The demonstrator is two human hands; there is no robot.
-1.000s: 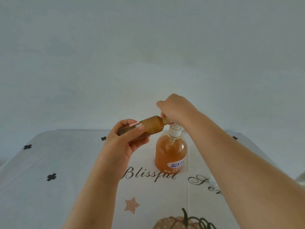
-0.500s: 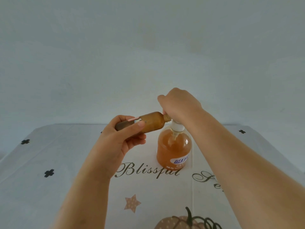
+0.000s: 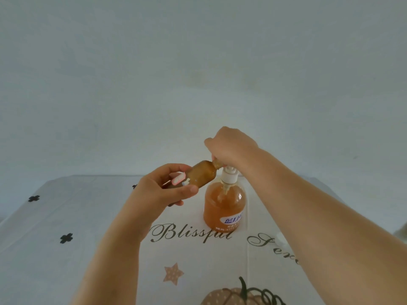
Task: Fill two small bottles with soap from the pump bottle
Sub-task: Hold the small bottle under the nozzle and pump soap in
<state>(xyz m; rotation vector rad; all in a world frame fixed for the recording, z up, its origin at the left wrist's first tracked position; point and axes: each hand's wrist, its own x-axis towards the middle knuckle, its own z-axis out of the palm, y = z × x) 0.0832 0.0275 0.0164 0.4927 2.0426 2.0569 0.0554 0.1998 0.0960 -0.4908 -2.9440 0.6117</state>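
Note:
A pump bottle point(image 3: 224, 205) of orange soap with a white pump collar stands on the table near the middle. My left hand point(image 3: 164, 190) grips a small brown bottle point(image 3: 201, 173), held almost sideways, its neck pointing right and up toward the pump's spout. My right hand point(image 3: 230, 147) rests curled over the pump head and hides it, along with the small bottle's mouth. A second small bottle is not in view.
The table carries a white cloth point(image 3: 66, 216) printed with black crosses, the word "Blissful", a star and a pumpkin. A small white cap-like object point(image 3: 280, 237) peeks out beside my right forearm. A plain wall rises behind the table.
The view shifted slightly. The small bottle has tilted more, neck higher at the spout, and my left fingers have shifted along it. My right hand stays on the pump head.

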